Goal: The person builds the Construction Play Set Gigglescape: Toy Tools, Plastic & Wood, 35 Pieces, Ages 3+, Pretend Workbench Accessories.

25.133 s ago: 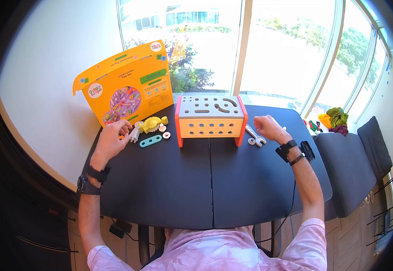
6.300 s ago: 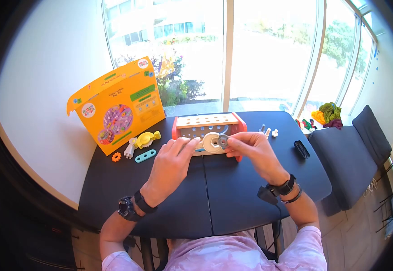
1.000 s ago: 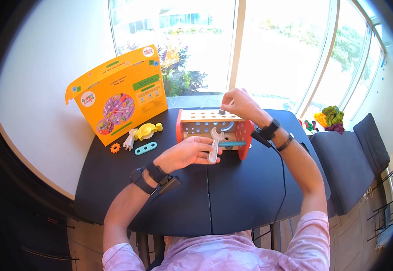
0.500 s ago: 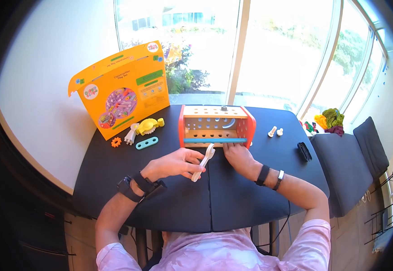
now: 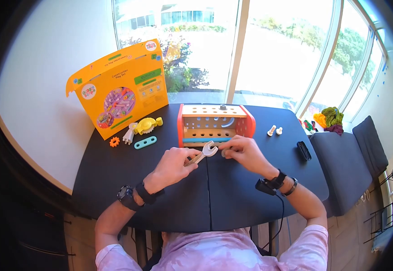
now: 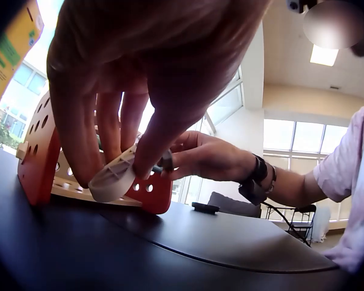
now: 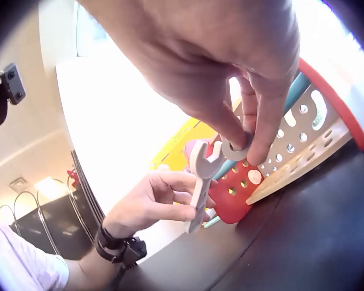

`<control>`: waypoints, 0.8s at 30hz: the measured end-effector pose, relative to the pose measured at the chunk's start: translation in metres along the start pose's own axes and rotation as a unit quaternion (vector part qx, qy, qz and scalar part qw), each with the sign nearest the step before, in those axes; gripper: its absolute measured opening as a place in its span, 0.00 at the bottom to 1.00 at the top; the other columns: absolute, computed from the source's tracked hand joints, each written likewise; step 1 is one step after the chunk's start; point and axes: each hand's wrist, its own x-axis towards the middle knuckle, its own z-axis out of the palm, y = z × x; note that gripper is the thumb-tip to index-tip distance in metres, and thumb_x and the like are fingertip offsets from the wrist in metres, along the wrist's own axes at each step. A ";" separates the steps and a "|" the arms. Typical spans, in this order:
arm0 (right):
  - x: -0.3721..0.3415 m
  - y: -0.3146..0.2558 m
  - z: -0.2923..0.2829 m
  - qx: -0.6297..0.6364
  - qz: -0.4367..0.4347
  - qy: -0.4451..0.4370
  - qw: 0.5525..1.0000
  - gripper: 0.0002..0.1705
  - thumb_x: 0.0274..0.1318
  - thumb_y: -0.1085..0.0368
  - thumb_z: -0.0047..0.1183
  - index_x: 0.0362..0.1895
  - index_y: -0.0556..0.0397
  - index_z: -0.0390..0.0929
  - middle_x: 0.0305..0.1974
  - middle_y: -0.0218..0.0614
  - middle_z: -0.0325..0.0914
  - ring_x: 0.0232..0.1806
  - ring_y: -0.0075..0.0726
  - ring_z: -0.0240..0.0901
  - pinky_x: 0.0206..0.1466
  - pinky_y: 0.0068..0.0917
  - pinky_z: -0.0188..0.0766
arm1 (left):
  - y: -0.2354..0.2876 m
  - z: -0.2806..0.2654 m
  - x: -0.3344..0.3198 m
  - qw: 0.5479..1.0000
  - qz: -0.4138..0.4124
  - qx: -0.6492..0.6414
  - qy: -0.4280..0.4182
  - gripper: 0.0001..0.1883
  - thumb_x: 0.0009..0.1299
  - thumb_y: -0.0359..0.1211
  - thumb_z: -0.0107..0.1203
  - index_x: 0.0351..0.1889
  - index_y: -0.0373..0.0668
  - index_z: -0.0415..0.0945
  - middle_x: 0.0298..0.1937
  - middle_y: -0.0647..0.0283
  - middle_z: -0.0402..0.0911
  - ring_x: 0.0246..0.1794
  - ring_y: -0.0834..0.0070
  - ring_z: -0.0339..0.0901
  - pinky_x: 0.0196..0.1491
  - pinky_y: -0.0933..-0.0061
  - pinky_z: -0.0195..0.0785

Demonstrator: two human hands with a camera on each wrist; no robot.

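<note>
Between its thumb and fingers the left hand [image 5: 169, 169] grips a pale toy wrench [image 5: 203, 152], its open jaw towards the right hand. The right hand [image 5: 249, 156] pinches a small grey nut-like ring [image 7: 238, 150], close to the wrench jaw in the right wrist view; whether they touch I cannot tell. Behind both hands stands the toy workbench [image 5: 253, 125], with red side panels, rows of holes and a blue strip [image 5: 201, 140] along its lower front. A grey piece [image 5: 223, 107] sits on its top board. In the left wrist view, the wrench [image 6: 113, 177] hangs from the left fingers.
An orange box [image 5: 128, 81] stands at the back left. Before it lie an orange gear [image 5: 114, 142], a yellow toy [image 5: 147, 125], a whitish piece [image 5: 128, 135] and a teal strip [image 5: 145, 142]. Two pale bolts [image 5: 272, 130] and a black case [image 5: 304, 151] lie at the right.
The right hand has come down from the workbench top to its front and now pinches a grey ring. The left hand has turned the wrench towards it. The grey piece on top was let go.
</note>
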 end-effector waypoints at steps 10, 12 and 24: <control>0.008 -0.018 -0.012 0.106 -0.032 0.036 0.993 0.07 0.71 0.75 0.70 0.51 0.61 0.89 0.48 0.34 0.92 0.51 0.25 0.90 0.55 0.21 0.85 | 0.000 -0.008 0.002 0.936 0.011 -0.310 -0.168 0.17 0.86 0.31 0.62 0.68 0.33 0.83 0.50 0.65 0.88 0.46 0.82 0.81 0.51 0.72 0.77; 0.010 -0.021 -0.008 0.111 -0.026 0.035 0.993 0.07 0.71 0.73 0.70 0.49 0.61 0.90 0.46 0.33 0.92 0.49 0.24 0.90 0.55 0.23 0.87 | -0.001 -0.010 0.002 0.924 0.001 -0.329 -0.195 0.18 0.87 0.33 0.61 0.69 0.33 0.82 0.51 0.66 0.87 0.49 0.82 0.80 0.54 0.72 0.77; 0.019 -0.036 -0.012 0.043 -0.054 0.044 0.997 0.11 0.72 0.68 0.71 0.53 0.60 0.92 0.47 0.34 0.94 0.47 0.23 0.90 0.54 0.23 0.87 | 0.008 -0.012 0.003 0.862 -0.057 -0.446 -0.232 0.24 0.90 0.35 0.57 0.79 0.36 0.75 0.67 0.59 0.85 0.64 0.72 0.85 0.70 0.64 0.81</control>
